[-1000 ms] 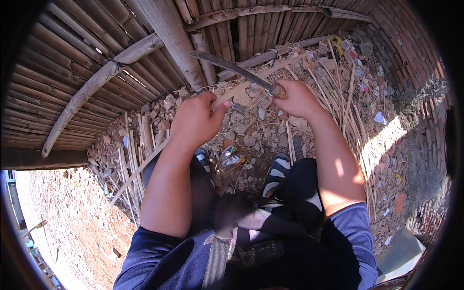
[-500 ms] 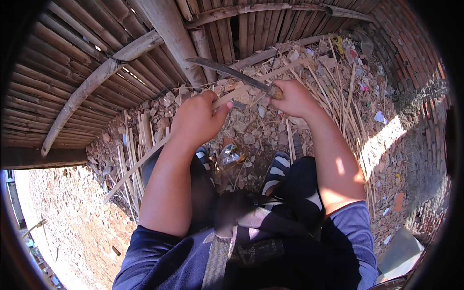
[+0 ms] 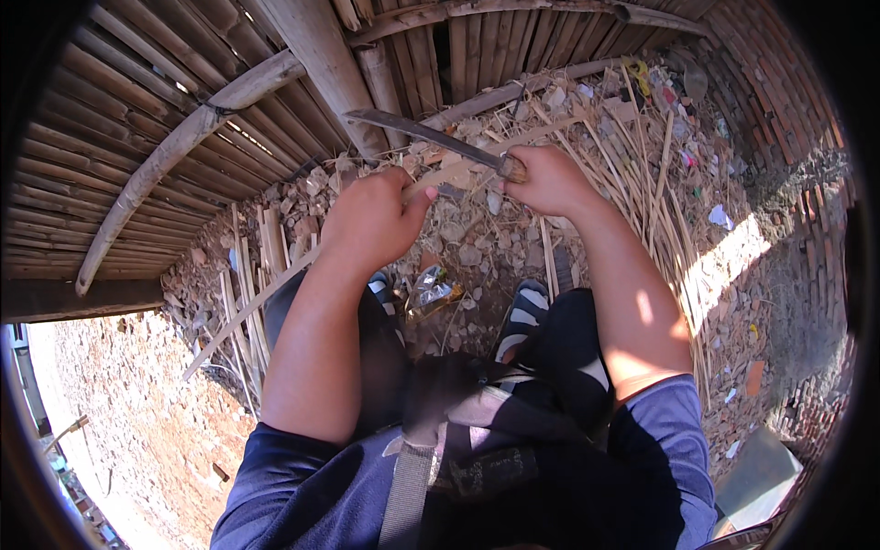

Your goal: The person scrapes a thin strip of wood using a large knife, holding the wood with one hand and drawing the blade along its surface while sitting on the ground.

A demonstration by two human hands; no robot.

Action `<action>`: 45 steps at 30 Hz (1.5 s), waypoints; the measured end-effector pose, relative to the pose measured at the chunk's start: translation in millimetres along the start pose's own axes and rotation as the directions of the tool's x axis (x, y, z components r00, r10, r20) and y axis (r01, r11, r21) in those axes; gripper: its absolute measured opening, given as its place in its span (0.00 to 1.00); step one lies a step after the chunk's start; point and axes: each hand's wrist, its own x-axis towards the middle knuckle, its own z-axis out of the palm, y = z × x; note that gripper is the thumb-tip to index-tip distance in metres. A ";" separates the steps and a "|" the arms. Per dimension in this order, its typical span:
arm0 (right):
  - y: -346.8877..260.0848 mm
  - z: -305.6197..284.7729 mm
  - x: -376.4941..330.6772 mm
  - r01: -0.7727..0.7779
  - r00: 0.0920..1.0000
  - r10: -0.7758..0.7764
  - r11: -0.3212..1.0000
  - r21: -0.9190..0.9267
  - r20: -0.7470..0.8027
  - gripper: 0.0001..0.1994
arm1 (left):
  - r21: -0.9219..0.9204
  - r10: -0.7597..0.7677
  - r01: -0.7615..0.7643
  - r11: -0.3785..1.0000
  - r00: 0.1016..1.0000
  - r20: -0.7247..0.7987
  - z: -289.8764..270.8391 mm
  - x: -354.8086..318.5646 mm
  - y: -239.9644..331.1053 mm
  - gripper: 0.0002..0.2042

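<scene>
My right hand [image 3: 553, 181] is closed round the wooden handle of a machete [image 3: 431, 136], whose dark blade points left and away from me. The blade crosses over a long, flat bamboo strip [image 3: 252, 305], at or close to its surface; I cannot tell whether they touch. My left hand [image 3: 374, 217] grips that strip, thumb along it. One end of the strip runs back past my left forearm toward the lower left, the other stretches far right beyond the blade. Part of the strip is hidden by my left hand.
Many thin bamboo strips [image 3: 662, 206] lie in a heap at the right. More strips [image 3: 240, 321] stand by my left knee. A clear plastic wrapper [image 3: 433, 291] lies among rubble between my feet. A wooden post [image 3: 332, 78] and bamboo wall rise ahead, a brick wall [image 3: 779, 92] at right.
The machete and my right hand have shifted slightly left and away from me. My left hand has moved slightly left with the bamboo strip, whose near end reaches farther to the lower left.
</scene>
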 end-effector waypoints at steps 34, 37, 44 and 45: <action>1.8 20.2 5.0 -0.003 0.991 0.003 1.000 -0.003 0.133 0.26 | 0.129 -0.008 -0.009 0.992 0.991 0.133 -3.1 -3.0 4.6 0.25; 0.2 18.9 4.9 -0.007 0.989 0.006 1.000 0.005 0.149 0.25 | 0.128 -0.013 -0.005 0.992 0.990 0.141 -2.3 -3.1 3.4 0.26; 0.0 19.1 5.9 -0.008 0.988 0.008 1.000 -0.004 0.155 0.25 | 0.127 -0.027 0.007 0.992 0.987 0.157 -3.3 -2.9 5.6 0.27; 1.9 21.1 6.0 0.012 0.991 -0.008 1.000 -0.027 0.136 0.26 | 0.126 -0.027 0.007 0.992 0.987 0.158 -3.6 -2.3 6.6 0.27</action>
